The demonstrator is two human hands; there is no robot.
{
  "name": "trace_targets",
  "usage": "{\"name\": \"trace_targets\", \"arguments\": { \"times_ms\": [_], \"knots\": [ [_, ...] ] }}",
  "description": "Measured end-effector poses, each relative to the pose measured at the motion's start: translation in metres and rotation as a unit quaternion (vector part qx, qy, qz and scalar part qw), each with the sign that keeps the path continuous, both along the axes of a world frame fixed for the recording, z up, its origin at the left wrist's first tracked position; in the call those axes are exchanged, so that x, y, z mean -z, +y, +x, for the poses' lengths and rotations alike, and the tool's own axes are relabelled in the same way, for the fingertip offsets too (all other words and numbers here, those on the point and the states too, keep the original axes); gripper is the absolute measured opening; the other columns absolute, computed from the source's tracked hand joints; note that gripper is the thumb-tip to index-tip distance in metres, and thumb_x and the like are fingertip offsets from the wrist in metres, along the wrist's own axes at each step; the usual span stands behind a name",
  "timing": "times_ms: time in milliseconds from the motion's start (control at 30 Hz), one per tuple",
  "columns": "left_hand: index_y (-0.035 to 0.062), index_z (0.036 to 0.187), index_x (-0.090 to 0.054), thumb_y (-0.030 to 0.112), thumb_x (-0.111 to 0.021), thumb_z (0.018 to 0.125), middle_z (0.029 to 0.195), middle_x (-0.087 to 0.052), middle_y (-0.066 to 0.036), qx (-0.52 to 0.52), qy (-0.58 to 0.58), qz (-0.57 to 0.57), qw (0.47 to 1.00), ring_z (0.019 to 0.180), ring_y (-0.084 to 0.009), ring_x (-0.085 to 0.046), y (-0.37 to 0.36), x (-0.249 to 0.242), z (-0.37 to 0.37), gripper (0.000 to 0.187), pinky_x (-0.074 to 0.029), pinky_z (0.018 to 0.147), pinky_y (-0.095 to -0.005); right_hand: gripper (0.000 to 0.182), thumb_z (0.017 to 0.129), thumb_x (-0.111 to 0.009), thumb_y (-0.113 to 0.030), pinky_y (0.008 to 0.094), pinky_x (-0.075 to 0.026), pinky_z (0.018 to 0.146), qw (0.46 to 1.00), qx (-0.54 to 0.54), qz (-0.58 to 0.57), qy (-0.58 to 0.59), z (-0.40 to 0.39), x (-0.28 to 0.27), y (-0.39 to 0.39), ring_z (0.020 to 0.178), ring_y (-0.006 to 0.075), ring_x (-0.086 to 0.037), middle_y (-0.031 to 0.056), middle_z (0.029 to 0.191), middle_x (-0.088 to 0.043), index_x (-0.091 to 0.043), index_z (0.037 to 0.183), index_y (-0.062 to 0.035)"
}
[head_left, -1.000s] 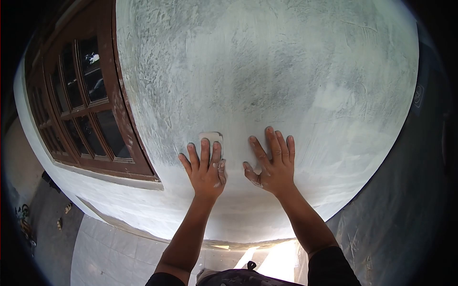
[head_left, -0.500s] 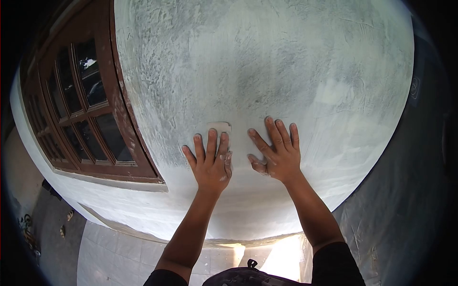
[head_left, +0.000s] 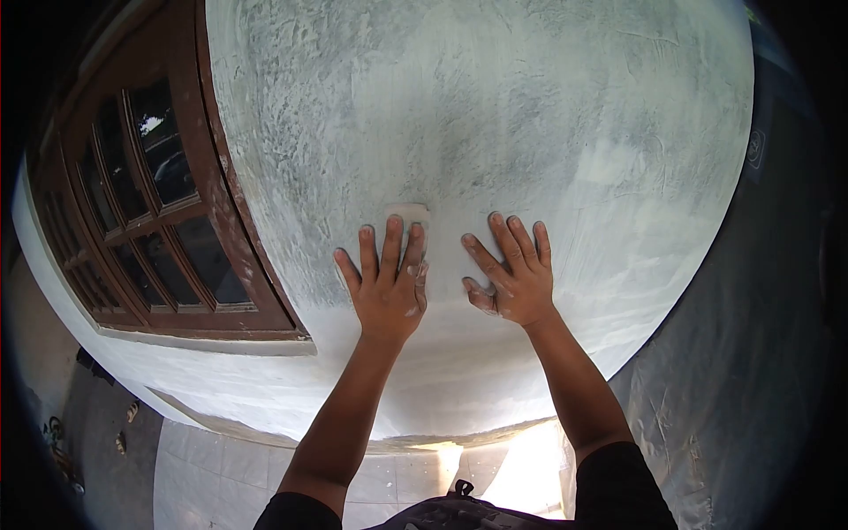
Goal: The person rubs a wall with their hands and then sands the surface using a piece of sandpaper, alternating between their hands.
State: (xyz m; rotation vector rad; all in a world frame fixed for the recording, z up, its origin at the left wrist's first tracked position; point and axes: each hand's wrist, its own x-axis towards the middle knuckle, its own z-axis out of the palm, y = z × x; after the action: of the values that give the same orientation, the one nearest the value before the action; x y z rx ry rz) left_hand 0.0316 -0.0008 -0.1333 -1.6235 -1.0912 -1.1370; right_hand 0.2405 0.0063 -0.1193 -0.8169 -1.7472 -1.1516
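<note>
Pale pad (head_left: 408, 209) under splayed left fingers (head_left: 390, 252) — right fingers (head_left: 507, 241), also spread, against wall (head_left: 530, 106)

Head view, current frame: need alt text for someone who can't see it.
A person's left hand lies spread over a pale, flat pad against a patchy grey-white wall, while the right hand, fingers spread and dusted white, rests on the wall beside it. A brown-framed window is at image left; grey floor tiles show below.
</note>
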Motion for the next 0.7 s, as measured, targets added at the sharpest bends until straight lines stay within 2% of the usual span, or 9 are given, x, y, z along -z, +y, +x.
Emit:
{"name": "trace_targets", "arguments": {
  "times_ms": [67, 100, 200, 233, 333, 467, 533, 600, 700],
  "knots": [
    [0.0139, 0.140, -0.050, 0.029, -0.041, 0.100, 0.154, -0.032, -0.012, -0.013, -0.022, -0.006, 1.000, 0.147, -0.0374, -0.014, -0.001, -0.035, 0.002, 0.043, 0.002, 0.115, -0.0591, 0.048, 0.089, -0.052, -0.047, 0.0462, -0.014, 0.118, 1.000, 0.002, 0.003, 0.000, 0.000, 0.000, -0.001, 0.143, 0.0256, -0.030, 0.0119, 0.147, -0.044, -0.061, 0.131, -0.0257],
    [0.0139, 0.140, -0.050, 0.029, -0.041, 0.100, 0.154, -0.032, -0.012, -0.015, -0.024, -0.007, 1.000, 0.147, -0.0374, -0.014, -0.001, -0.029, 0.001, 0.043, 0.002, 0.115, -0.0591, 0.048, 0.089, -0.052, -0.047, 0.0462, -0.014, 0.118, 1.000, 0.001, 0.001, -0.002, 0.000, -0.001, -0.001, 0.143, 0.0256, -0.030, 0.0119, 0.147, -0.044, -0.061, 0.131, -0.0257],
    [0.0142, 0.140, -0.051, 0.033, -0.040, 0.100, 0.155, -0.032, -0.012, -0.011, -0.054, 0.003, 0.998, 0.147, -0.0377, -0.014, 0.004, 0.035, -0.003, 0.044, 0.002, 0.115, -0.0587, 0.049, 0.088, -0.052, -0.048, 0.0463, -0.014, 0.118, 1.000, -0.003, 0.000, -0.004, 0.001, 0.000, -0.001, 0.143, 0.0256, -0.031, 0.0121, 0.147, -0.045, -0.061, 0.131, -0.0254],
    [0.0142, 0.140, -0.051, 0.033, -0.040, 0.100, 0.155, -0.032, -0.012, -0.015, -0.055, 0.004, 0.998, 0.147, -0.0377, -0.014, 0.004, 0.062, -0.004, 0.044, 0.002, 0.115, -0.0587, 0.049, 0.088, -0.052, -0.048, 0.0465, -0.013, 0.119, 1.000, -0.001, -0.008, 0.006, 0.001, 0.002, 0.000, 0.143, 0.0234, -0.030, 0.0086, 0.149, -0.042, -0.059, 0.132, -0.0289],
    [0.0145, 0.140, -0.050, 0.030, -0.041, 0.100, 0.155, -0.031, -0.012, -0.006, 0.009, 0.005, 1.000, 0.147, -0.0372, -0.013, 0.001, 0.082, -0.009, 0.044, 0.001, 0.115, -0.0589, 0.049, 0.087, -0.053, -0.049, 0.0468, -0.013, 0.119, 1.000, 0.000, -0.014, 0.021, -0.001, 0.004, 0.000, 0.143, 0.0212, -0.029, 0.0050, 0.151, -0.040, -0.057, 0.133, -0.0324],
    [0.0140, 0.142, -0.048, 0.029, -0.041, 0.100, 0.156, -0.030, -0.012, -0.018, -0.007, -0.010, 1.000, 0.147, -0.0375, -0.012, -0.001, -0.017, -0.007, 0.045, 0.001, 0.115, -0.0585, 0.049, 0.087, -0.053, -0.049, 0.0468, -0.013, 0.119, 1.000, 0.001, -0.011, 0.020, -0.001, 0.003, 0.001, 0.144, 0.0211, -0.028, 0.0047, 0.151, -0.040, -0.058, 0.133, -0.0324],
    [0.0133, 0.143, -0.046, 0.028, -0.040, 0.101, 0.155, -0.030, -0.013, -0.032, -0.058, -0.002, 0.998, 0.147, -0.0378, -0.012, -0.001, -0.042, -0.006, 0.045, 0.001, 0.115, -0.0576, 0.049, 0.087, -0.053, -0.049, 0.0468, -0.013, 0.119, 1.000, 0.003, -0.014, 0.018, -0.001, 0.004, 0.000, 0.144, 0.0211, -0.028, 0.0046, 0.151, -0.040, -0.058, 0.133, -0.0323],
    [0.0130, 0.143, -0.046, 0.028, -0.040, 0.101, 0.156, -0.029, -0.013, -0.018, -0.068, -0.008, 0.997, 0.147, -0.0381, -0.012, -0.001, -0.009, -0.003, 0.045, 0.001, 0.115, -0.0580, 0.049, 0.088, -0.053, -0.049, 0.0468, -0.013, 0.119, 1.000, 0.005, -0.013, 0.013, 0.001, 0.002, 0.000, 0.144, 0.0210, -0.028, 0.0045, 0.151, -0.040, -0.058, 0.133, -0.0322],
    [0.0131, 0.143, -0.046, 0.029, -0.040, 0.101, 0.156, -0.027, -0.014, -0.005, -0.051, -0.009, 0.999, 0.147, -0.0389, -0.010, 0.004, 0.070, 0.002, 0.046, 0.002, 0.114, -0.0600, 0.048, 0.088, -0.053, -0.047, 0.0464, -0.015, 0.118, 1.000, -0.010, 0.004, 0.004, 0.001, 0.000, 0.001, 0.142, 0.0253, -0.031, 0.0114, 0.147, -0.045, -0.061, 0.130, -0.0247]
  ]
}}
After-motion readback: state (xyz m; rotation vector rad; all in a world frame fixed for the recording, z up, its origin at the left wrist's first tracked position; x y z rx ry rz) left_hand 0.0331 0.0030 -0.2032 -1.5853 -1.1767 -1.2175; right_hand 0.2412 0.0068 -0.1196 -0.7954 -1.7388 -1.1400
